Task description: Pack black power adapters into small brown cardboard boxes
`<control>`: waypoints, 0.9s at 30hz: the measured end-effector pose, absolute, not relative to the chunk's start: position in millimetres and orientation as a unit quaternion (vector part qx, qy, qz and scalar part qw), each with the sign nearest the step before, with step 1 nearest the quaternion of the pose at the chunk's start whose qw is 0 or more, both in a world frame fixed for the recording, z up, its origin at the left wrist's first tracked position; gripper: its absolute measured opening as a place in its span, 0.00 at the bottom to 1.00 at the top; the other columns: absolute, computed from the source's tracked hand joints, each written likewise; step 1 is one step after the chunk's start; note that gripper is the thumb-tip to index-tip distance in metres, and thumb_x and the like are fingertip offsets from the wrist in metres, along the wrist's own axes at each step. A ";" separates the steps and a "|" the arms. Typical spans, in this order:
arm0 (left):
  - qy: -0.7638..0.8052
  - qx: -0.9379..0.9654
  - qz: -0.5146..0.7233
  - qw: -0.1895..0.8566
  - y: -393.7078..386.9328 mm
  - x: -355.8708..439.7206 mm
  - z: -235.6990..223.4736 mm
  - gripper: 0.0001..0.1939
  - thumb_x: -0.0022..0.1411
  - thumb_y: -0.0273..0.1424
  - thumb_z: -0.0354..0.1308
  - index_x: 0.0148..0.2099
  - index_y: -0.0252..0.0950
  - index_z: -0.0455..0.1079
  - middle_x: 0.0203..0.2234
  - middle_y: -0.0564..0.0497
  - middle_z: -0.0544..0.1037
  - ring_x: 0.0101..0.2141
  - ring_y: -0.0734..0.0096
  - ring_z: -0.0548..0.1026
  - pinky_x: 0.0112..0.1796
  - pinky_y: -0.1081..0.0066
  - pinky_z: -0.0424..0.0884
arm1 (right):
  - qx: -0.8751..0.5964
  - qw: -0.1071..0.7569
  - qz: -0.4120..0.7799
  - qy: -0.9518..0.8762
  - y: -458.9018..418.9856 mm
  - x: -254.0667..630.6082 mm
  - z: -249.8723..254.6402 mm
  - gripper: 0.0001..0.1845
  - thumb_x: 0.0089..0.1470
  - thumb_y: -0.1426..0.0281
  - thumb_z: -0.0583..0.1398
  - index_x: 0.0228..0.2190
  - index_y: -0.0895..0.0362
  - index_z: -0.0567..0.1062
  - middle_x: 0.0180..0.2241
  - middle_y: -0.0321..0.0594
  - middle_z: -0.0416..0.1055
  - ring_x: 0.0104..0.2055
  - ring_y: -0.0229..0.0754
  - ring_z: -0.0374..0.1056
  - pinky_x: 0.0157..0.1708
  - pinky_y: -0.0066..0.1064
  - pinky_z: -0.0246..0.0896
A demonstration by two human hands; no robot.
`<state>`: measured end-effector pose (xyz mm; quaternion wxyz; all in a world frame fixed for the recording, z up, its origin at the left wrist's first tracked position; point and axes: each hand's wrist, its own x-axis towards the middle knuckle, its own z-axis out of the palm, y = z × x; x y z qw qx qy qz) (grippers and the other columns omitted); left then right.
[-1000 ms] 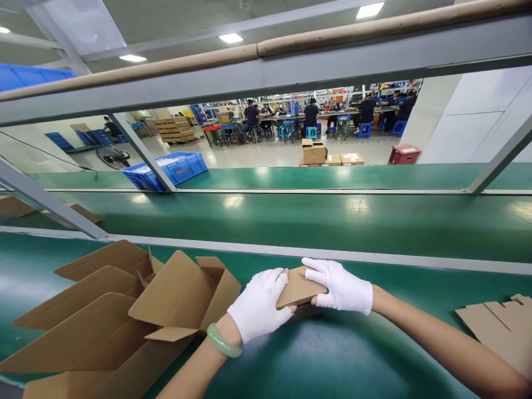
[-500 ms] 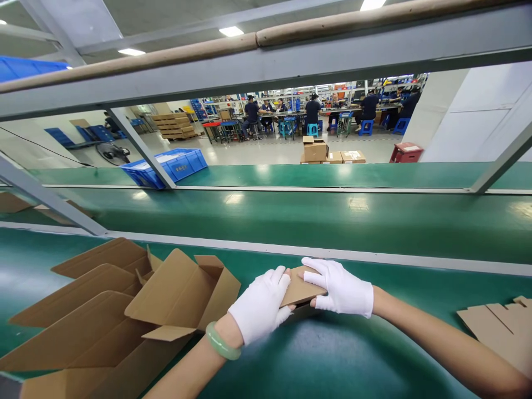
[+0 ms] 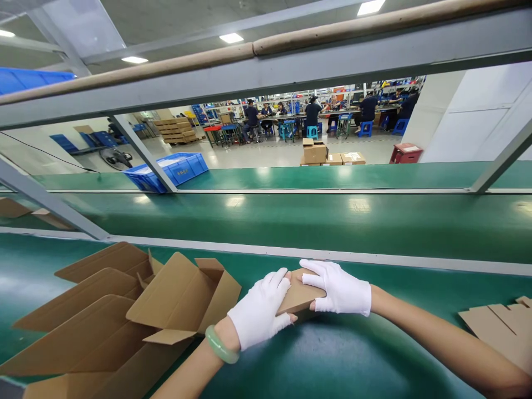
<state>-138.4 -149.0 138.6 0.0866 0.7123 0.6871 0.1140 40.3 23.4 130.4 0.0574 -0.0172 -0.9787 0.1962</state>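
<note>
Between my two white-gloved hands is a small brown cardboard box [image 3: 297,293], its top and front side facing me, low over the green work surface. My left hand [image 3: 262,307] grips its left end, fingers on top and thumb at the front lower edge. Around the right end is my right hand [image 3: 334,288], with fingers across the top and thumb at the near side. Bare fingertips stick out of the gloves. A green bangle [image 3: 221,344] circles my left wrist. Just left of that hand stand several cardboard boxes with raised lids [image 3: 177,291], partly overlapping.
Flat cardboard pieces [image 3: 499,327] lie at the right edge. Beyond a pale rail [image 3: 266,250] runs a green belt [image 3: 266,219], with a blue crate [image 3: 178,169] farther back. A grey metal beam [image 3: 208,75] crosses overhead. People sit at distant benches.
A dark gap along the near edge of the small box has gone, and its front side now shows closed. Both hands keep nearly the same place.
</note>
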 end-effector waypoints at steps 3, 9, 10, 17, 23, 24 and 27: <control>0.691 0.711 0.102 0.083 -149.1 -137.4 140.6 0.31 0.59 0.46 0.53 0.59 0.33 0.58 0.59 0.32 0.60 0.56 0.39 0.62 0.51 0.42 0.65 | -0.018 0.057 0.179 -0.982 21.8 39.7 128.8 0.34 0.53 0.50 0.56 0.53 0.60 0.68 0.62 0.59 0.50 0.60 0.62 0.53 0.56 0.54 0.51; 0.688 0.719 0.073 0.070 -146.4 -135.9 143.7 0.31 0.61 0.44 0.52 0.60 0.32 0.57 0.57 0.33 0.63 0.54 0.42 0.64 0.51 0.45 0.66 | -0.010 0.073 0.135 -0.988 19.5 39.3 124.1 0.31 0.54 0.53 0.56 0.52 0.60 0.68 0.61 0.59 0.52 0.58 0.62 0.55 0.53 0.55 0.54; 0.689 0.719 0.069 0.066 -146.3 -135.3 143.3 0.31 0.61 0.45 0.51 0.60 0.31 0.57 0.57 0.32 0.63 0.55 0.42 0.64 0.51 0.45 0.65 | -0.007 0.073 0.131 -0.989 19.5 39.8 124.1 0.31 0.54 0.53 0.55 0.53 0.60 0.68 0.61 0.60 0.52 0.58 0.63 0.55 0.53 0.55 0.54; 0.717 0.695 0.040 0.036 -150.0 -122.6 138.7 0.45 0.50 0.49 0.62 0.61 0.26 0.55 0.58 0.29 0.59 0.54 0.38 0.62 0.52 0.44 0.63 | 0.031 0.050 0.046 -0.997 16.7 39.7 140.9 0.36 0.54 0.48 0.54 0.54 0.62 0.64 0.56 0.63 0.56 0.52 0.63 0.59 0.46 0.54 0.59; 0.740 0.669 0.054 0.037 -148.6 -114.8 146.3 0.36 0.53 0.37 0.60 0.61 0.30 0.55 0.56 0.35 0.63 0.51 0.47 0.65 0.49 0.50 0.66 | 0.060 0.017 0.019 -0.998 19.3 32.4 152.6 0.28 0.57 0.54 0.54 0.52 0.60 0.63 0.50 0.56 0.60 0.44 0.54 0.62 0.39 0.46 0.62; 0.742 0.667 0.053 0.038 -148.2 -114.4 147.4 0.35 0.53 0.36 0.60 0.60 0.30 0.55 0.55 0.36 0.63 0.50 0.47 0.65 0.49 0.50 0.66 | 0.065 0.018 0.018 -0.998 20.3 32.2 151.9 0.27 0.57 0.55 0.53 0.52 0.60 0.63 0.51 0.56 0.60 0.44 0.54 0.62 0.40 0.46 0.62; 0.741 0.669 0.048 0.034 -148.4 -113.8 147.9 0.32 0.53 0.35 0.59 0.58 0.31 0.58 0.55 0.37 0.63 0.50 0.47 0.65 0.49 0.50 0.66 | 0.064 0.029 0.015 -0.997 22.8 33.8 147.9 0.27 0.59 0.56 0.51 0.54 0.59 0.62 0.53 0.58 0.57 0.47 0.55 0.61 0.42 0.47 0.61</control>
